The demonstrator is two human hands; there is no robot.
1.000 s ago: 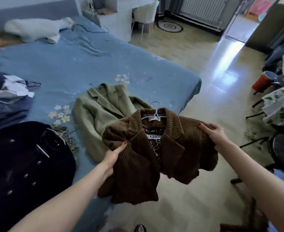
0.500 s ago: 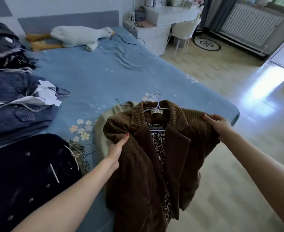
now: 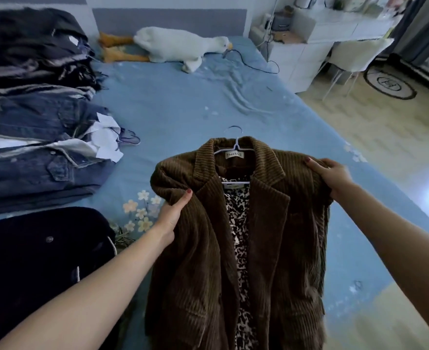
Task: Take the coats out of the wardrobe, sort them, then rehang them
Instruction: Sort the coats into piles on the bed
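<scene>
A brown corduroy coat point(image 3: 279, 238) on a white hanger point(image 3: 236, 147) hangs spread out over the blue bed point(image 3: 178, 107), its leopard-print lining showing. My left hand point(image 3: 173, 213) grips its left shoulder, thumb on top. My right hand point(image 3: 332, 175) grips its right shoulder. A dark navy coat point(image 3: 31, 253) lies on the bed at lower left. Denim jackets point(image 3: 39, 157) and dark clothes point(image 3: 29, 51) are stacked along the bed's left side. The green coat is hidden behind the brown one.
A white plush goose point(image 3: 180, 46) lies at the head of the bed beside a black cable point(image 3: 254, 64). A white desk point(image 3: 334, 29) and chair point(image 3: 355, 56) stand at the right, with a round rug point(image 3: 390, 84) on the wooden floor.
The brown coat has unfolded from a bunched bundle to hanging full length, and both hands have carried it over the bed, covering the green coat. The view has swung left.
</scene>
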